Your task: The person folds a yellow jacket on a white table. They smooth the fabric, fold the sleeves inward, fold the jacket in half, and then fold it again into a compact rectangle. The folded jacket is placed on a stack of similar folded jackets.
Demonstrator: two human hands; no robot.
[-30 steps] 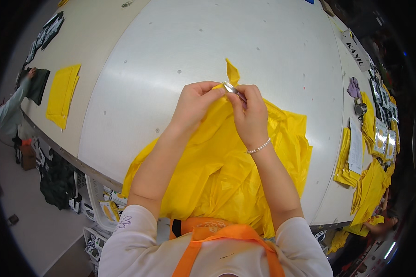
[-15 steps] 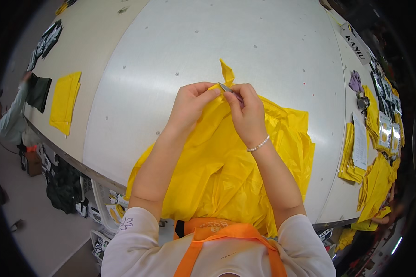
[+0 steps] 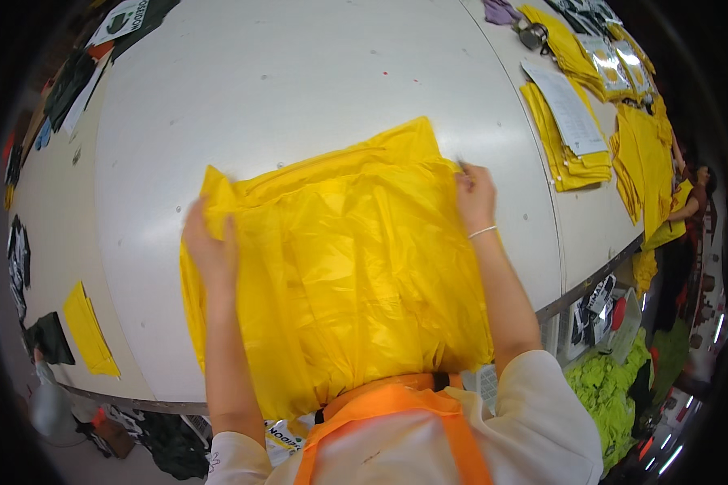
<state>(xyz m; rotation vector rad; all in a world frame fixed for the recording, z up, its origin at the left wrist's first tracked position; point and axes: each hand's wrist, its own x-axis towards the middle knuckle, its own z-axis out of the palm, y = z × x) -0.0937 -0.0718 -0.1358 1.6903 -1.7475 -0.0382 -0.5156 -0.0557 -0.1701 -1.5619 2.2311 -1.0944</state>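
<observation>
A shiny, thin yellow garment lies spread over the near part of the table and hangs toward my orange apron. At its upper left corner is my left hand, smeared by motion, with the fabric between thumb and fingers. My right hand is closed at the upper right corner, touching the garment's edge. A small dark tip of the thread snips pokes out of its fingers; the rest of the tool is hidden in the hand.
Right: a yellow folded stack under a paper sheet, yellow packs and a person holding yellow fabric. Left: a folded yellow piece and a dark green one, near another person's hand. Lime-green fabric lies below the table's right edge.
My hands have moved apart from their meeting point at the garment's strip, left hand to the left, right hand to the right. The garment is now spread wide. My view has turned.
</observation>
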